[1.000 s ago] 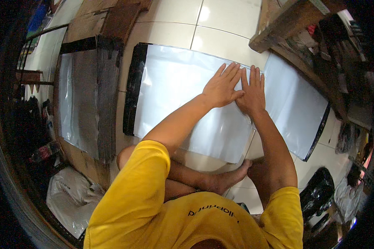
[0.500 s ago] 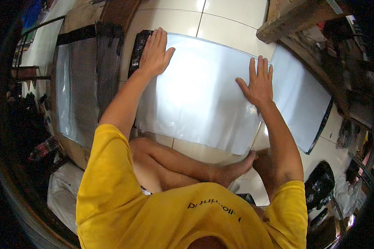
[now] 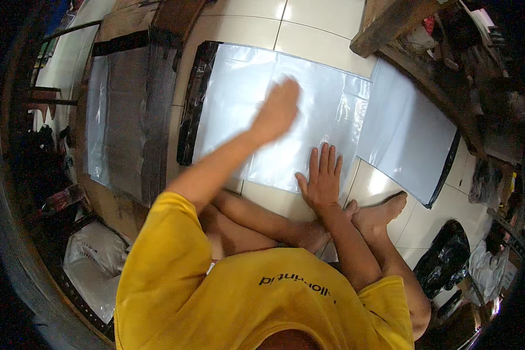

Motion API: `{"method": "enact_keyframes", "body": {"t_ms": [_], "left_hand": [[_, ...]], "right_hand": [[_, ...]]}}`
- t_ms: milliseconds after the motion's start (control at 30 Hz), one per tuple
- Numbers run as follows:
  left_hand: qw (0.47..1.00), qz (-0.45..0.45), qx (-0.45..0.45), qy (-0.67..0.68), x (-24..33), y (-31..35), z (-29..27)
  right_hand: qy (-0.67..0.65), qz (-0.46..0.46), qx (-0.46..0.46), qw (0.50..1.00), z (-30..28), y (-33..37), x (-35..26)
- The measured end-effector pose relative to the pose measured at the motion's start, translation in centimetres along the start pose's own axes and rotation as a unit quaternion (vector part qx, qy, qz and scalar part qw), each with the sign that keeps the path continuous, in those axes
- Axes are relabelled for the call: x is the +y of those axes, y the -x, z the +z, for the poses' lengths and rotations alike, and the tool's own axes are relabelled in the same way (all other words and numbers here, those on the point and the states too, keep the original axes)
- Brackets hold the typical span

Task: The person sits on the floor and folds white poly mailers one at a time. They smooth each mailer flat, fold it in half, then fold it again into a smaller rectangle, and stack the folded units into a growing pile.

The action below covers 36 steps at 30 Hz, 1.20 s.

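Note:
A glossy white plastic sheet lies flat on the tiles in front of me, with a black strip along its left side. My left hand is over the middle of this sheet, its fingers smeared by motion. I cannot tell whether it touches the surface. Near the sheet's front right corner, my right hand rests palm down with fingers spread. A second whitish plastic sheet, dark along its right edge, meets the first one's right end.
Grey plastic sheets with black bands lie on brown cardboard at the left. A wooden beam juts in at the upper right. Black plastic lies at the lower right, and a clear plastic bag at the lower left.
My left hand has left the sheet's far left corner and moved right, toward the middle. My right hand has come nearer, from the far right edge to the front edge. My right leg has stretched outward.

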<state>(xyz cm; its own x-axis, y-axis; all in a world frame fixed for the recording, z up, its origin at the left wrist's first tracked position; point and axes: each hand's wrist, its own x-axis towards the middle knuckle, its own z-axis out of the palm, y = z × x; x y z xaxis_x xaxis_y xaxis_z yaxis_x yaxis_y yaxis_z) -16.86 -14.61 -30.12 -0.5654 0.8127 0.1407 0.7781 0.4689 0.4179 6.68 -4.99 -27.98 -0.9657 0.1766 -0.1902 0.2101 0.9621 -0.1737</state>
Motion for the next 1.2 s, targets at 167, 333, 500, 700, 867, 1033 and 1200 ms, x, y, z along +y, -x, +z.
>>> {"method": "enact_keyframes", "body": {"t_ms": [167,333,500,700,867,1033,1200], "left_hand": [[0.982,0.127,-0.117,0.082,8.3,7.4,1.1],[0.993,-0.019,-0.116,-0.009,0.6,9.0,-3.2],[0.987,-0.136,-0.072,-0.047,-9.1,11.6,-5.7],[0.983,-0.178,-0.039,-0.030,-8.8,11.7,-9.6],[0.872,-0.480,0.089,0.016,-11.3,10.7,-8.3],[0.819,-0.563,-0.022,0.107,-14.2,9.2,-8.3],[0.855,-0.513,-0.053,0.058,-15.4,10.4,-8.0]], "right_hand": [[-0.004,0.014,-0.033,0.999,-0.3,-0.1,0.0],[-0.043,0.012,0.000,0.999,-0.2,0.6,-0.1],[-0.035,-0.002,0.052,0.998,0.2,1.2,0.1],[-0.216,0.201,0.167,0.941,-1.8,0.7,3.9],[-0.396,0.339,0.125,0.844,0.8,-1.4,8.0],[-0.545,0.328,0.083,0.767,0.9,-2.6,10.0],[-0.518,0.205,0.101,0.824,3.2,-3.5,13.1]]}}
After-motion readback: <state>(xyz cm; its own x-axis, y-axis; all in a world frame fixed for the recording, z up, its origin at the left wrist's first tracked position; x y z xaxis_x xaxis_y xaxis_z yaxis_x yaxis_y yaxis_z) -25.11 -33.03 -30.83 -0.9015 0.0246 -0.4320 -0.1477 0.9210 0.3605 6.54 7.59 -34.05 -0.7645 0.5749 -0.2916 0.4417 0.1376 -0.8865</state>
